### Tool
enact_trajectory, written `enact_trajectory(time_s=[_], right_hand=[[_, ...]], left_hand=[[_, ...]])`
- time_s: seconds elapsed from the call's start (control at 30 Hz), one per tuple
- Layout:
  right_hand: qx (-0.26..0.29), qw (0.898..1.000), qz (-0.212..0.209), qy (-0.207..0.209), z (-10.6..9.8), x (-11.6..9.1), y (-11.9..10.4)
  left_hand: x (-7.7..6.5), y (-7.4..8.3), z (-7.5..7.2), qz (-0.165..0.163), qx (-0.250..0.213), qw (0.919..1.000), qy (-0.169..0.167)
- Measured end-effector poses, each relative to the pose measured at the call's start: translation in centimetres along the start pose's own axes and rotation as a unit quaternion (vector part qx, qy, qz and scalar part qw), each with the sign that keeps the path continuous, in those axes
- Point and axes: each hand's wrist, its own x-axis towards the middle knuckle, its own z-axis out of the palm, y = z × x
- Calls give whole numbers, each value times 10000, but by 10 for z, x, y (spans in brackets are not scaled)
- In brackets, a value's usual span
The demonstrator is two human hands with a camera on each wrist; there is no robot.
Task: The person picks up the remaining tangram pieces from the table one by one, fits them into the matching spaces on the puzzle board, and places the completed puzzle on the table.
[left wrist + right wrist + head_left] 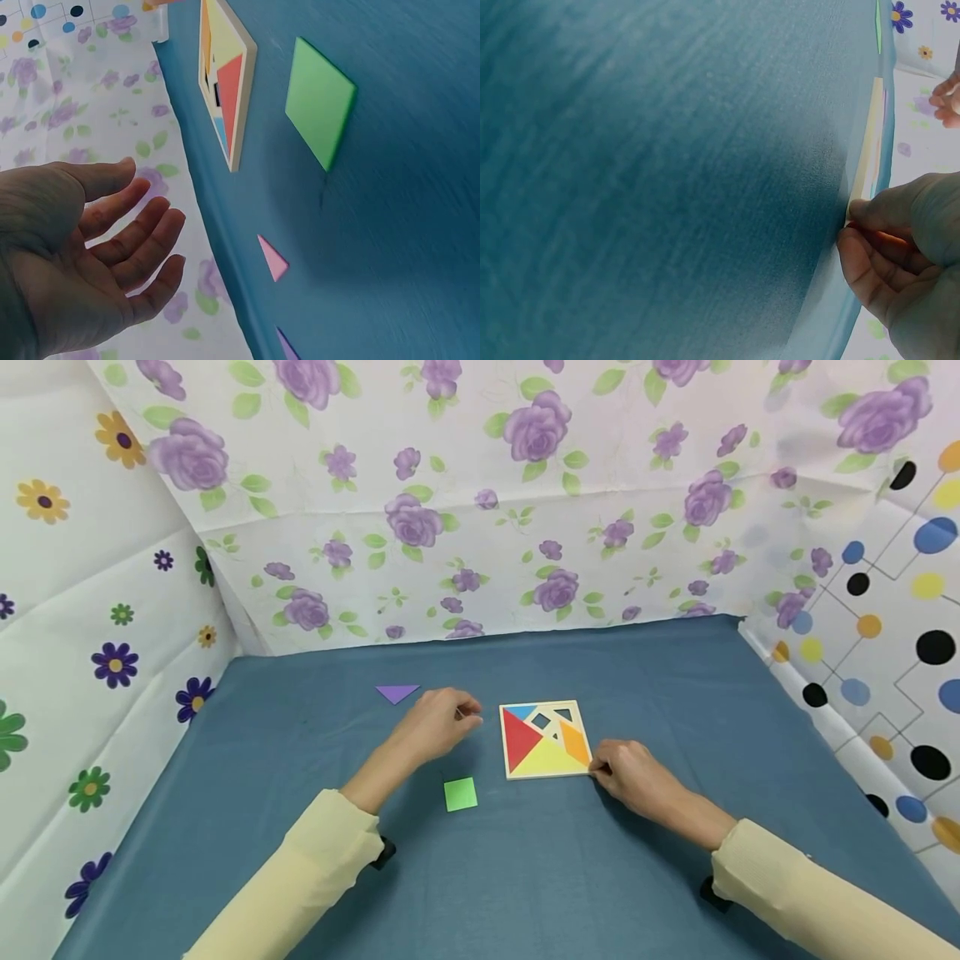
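A square wooden tangram board (pixel 551 727) lies on the table, with red, yellow, orange and blue pieces set in it and a few dark cut-outs bare. My right hand (pixel 630 774) pinches the board's near right corner between thumb and fingers. Left of the board, my left hand (pixel 438 724) hovers over the cloth, fingers loosely bent and holding nothing. A green square piece (pixel 461 794) lies on the near side of that hand. Beyond it is a purple triangle (pixel 397 693). The left wrist view also has a small pink triangle (pixel 274 260), which my left hand hides in the head view.
A blue cloth (pixel 480 877) covers the table. Behind it hangs a sheet with purple roses (pixel 412 522). Flowered fabric (pixel 112 664) closes the left side, and dotted fabric (pixel 855 692) the right.
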Motion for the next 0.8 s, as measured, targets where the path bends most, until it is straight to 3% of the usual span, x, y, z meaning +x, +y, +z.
enact_trajectory(time_s=[0.3, 0.8], right_hand=[[0, 10000, -6, 81, 1, -1, -1], [-42, 9999, 57, 71, -1, 1, -5]], left_hand=[[-16, -18, -10, 118, 66, 9999, 104], [-30, -40, -22, -117, -156, 9998, 106]])
